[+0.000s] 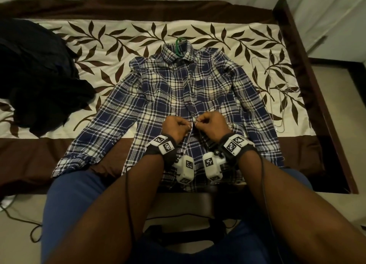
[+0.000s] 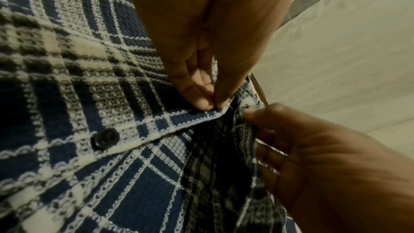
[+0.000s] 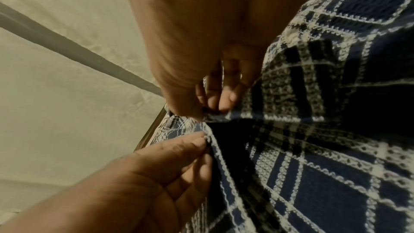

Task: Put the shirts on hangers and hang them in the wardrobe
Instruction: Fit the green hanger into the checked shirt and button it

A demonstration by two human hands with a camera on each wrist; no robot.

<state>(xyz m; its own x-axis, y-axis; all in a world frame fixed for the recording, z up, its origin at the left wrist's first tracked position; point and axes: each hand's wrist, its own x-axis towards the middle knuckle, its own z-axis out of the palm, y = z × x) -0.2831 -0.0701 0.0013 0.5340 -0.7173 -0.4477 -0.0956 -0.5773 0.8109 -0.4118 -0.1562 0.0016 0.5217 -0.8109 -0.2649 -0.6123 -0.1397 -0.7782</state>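
Pinching the plaid shirt's front edges on the bed

Pinching opposite edges of the open front, both hands sit at mid-chest of the plaid shirt, which lies flat on the bed. The left hand nips the buttoned edge between thumb and fingertips; one dark button shows nearer the wrist. The right hand has the facing edge in a similar fingertip grip. A green hanger hook pokes from the collar. Wire hangers lie beside the right sleeve, dark clothes at left.
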